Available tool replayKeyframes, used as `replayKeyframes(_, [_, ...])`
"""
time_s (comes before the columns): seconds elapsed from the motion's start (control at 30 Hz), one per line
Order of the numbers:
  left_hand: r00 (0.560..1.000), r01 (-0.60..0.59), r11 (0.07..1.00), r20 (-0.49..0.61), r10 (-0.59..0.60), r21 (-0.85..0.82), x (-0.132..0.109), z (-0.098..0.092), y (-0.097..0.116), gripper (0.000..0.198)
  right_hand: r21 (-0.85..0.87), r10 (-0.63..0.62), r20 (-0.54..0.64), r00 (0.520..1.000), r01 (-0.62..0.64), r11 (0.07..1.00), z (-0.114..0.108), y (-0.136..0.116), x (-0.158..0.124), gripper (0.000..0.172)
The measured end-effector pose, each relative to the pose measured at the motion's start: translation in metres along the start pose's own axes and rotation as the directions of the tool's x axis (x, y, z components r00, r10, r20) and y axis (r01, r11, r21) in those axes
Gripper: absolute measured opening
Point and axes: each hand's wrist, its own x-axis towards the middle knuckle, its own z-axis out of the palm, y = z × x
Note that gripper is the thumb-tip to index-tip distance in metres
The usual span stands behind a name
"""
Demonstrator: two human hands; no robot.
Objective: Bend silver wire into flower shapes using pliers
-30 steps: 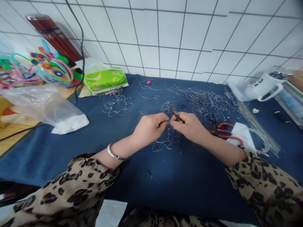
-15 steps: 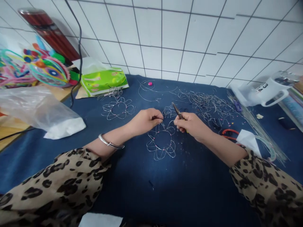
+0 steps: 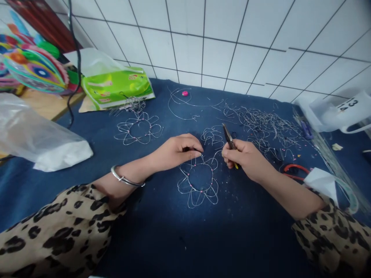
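While the wire flower (image 3: 199,181) lies flat on the blue cloth (image 3: 162,231), just below both sets of fingertips, my left hand (image 3: 176,151) is curled narrow, with thumb and forefinger pinching its top petal. My right hand (image 3: 246,161) is closed around small pliers (image 3: 228,138); the nose points up, away from my knuckles, clear of the wire. Scrap wire pile (image 3: 261,121) beyond right fingers; second wire flower (image 3: 137,129) beyond left wrist.

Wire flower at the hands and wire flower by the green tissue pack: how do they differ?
The near wire flower is touched by the left hand; the far wire flower lies untouched. The near wire flower looks rounder, the far wire flower wider and flatter. Both lie flat, with pink beads.
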Motion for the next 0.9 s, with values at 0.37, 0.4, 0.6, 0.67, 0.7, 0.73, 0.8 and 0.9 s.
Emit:
replayKeyframes(0.37, [0.999,-0.027,0.992,0.045,0.022,0.124,-0.004,0.002,0.005,0.011,-0.517,-0.074,-0.045,0.996,0.04,0.855,0.008,-0.014,-0.014,0.016])
replayKeyframes(0.4, [0.999,-0.024,0.991,0.049,0.018,0.13,-0.004,0.002,0.006,0.01,-0.531,-0.074,-0.042,0.996,0.04,0.846,0.008,-0.015,-0.014,0.016])
replayKeyframes(0.6, [0.998,-0.024,0.987,0.059,0.015,0.156,-0.004,0.002,0.007,0.01,-0.58,-0.083,-0.016,0.996,0.058,0.813,0.01,-0.013,-0.014,0.014])
replayKeyframes(0.67, [0.998,-0.017,0.988,0.057,0.009,0.151,-0.004,0.002,0.007,0.01,-0.59,-0.089,-0.012,0.996,0.065,0.805,0.01,-0.012,-0.014,0.014])
replayKeyframes(0.7, [0.998,-0.013,0.989,0.057,0.005,0.145,-0.004,0.002,0.007,0.009,-0.594,-0.091,-0.009,0.996,0.067,0.802,0.01,-0.012,-0.014,0.014])
replayKeyframes(0.73, [0.998,-0.01,0.99,0.058,0.002,0.137,-0.004,0.002,0.007,0.009,-0.598,-0.092,-0.007,0.996,0.07,0.799,0.011,-0.012,-0.014,0.014])
replayKeyframes(0.8, [0.998,-0.006,0.993,0.061,-0.001,0.122,-0.004,0.003,0.007,0.009,-0.605,-0.093,-0.003,0.996,0.073,0.793,0.012,-0.011,-0.014,0.013])
replayKeyframes(0.9, [0.998,-0.007,0.995,0.069,0.0,0.098,-0.004,0.003,0.007,0.009,-0.616,-0.099,-0.016,0.995,0.068,0.785,0.013,-0.011,-0.014,0.015])
